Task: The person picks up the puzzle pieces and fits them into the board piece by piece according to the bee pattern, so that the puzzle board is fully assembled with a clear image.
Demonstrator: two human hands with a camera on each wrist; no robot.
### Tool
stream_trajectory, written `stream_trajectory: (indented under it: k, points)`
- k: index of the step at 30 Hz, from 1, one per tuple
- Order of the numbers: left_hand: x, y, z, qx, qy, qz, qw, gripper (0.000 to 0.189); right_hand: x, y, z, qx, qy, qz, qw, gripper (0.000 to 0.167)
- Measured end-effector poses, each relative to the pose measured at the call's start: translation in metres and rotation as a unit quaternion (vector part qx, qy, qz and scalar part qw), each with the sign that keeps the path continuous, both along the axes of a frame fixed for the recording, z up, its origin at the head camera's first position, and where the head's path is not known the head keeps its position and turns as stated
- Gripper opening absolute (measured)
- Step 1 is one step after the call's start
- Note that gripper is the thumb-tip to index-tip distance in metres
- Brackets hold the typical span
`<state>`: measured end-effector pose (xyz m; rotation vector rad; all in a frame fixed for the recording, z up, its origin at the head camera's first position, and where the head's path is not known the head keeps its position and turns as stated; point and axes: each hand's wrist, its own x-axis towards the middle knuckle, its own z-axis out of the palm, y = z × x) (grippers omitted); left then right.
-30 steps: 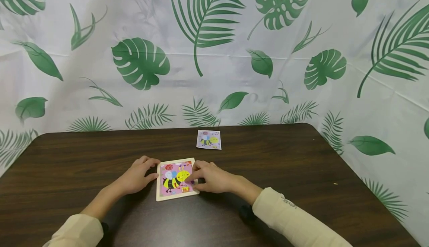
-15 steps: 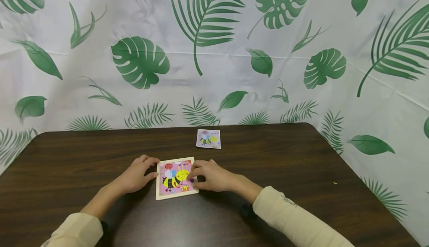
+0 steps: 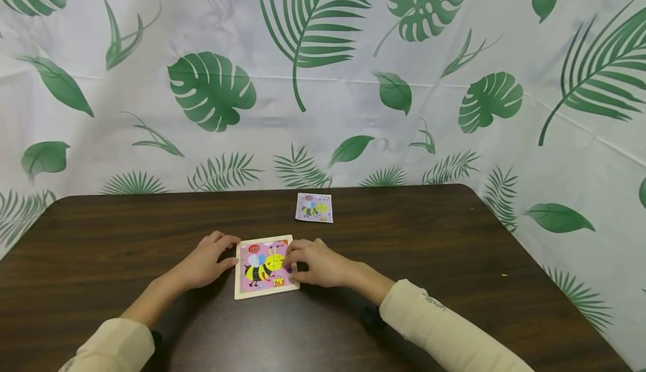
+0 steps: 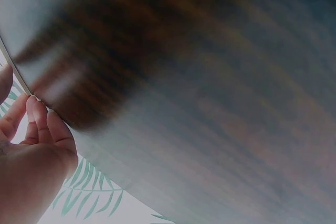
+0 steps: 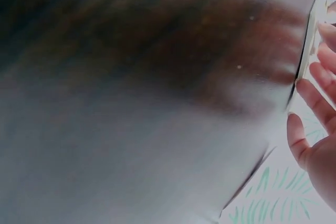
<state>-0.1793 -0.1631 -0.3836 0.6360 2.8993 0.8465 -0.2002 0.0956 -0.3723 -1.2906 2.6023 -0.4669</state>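
A square wooden jigsaw puzzle (image 3: 258, 274) with a pale frame and a yellow-and-black bee on pink lies flat on the dark table. My left hand (image 3: 207, 261) rests against the frame's left edge, thumb and index fingertip touching it near the upper left. On the right side, my right hand (image 3: 318, 263) reaches over the edge with fingertips on the picture, covering part of it; its thumb lies by the frame's right edge. In the left wrist view the left fingers (image 4: 58, 129) meet the thin board edge. In the right wrist view the right fingers (image 5: 315, 98) are spread beside the frame.
A small picture card (image 3: 314, 208) with the same bee design lies behind the puzzle, near the table's back edge. The dark wood table (image 3: 429, 232) extends to both sides. A leaf-patterned cloth (image 3: 323, 119) hangs behind it. A tiny pale scrap (image 3: 504, 275) lies at right.
My right index fingertip has drawn back slightly, away from the puzzle's middle toward its right side. The left hand stays at the left edge, and the puzzle lies in place.
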Motion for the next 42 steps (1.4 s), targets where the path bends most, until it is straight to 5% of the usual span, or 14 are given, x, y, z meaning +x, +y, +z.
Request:
stream_trajectory:
  k: [42]
  points:
    - [0.001, 0.0007, -0.0031, 0.002, -0.001, 0.0, 1.0, 0.035, 0.0007, -0.0007, 0.0022, 0.016, -0.007, 0.004, 0.9998, 0.025]
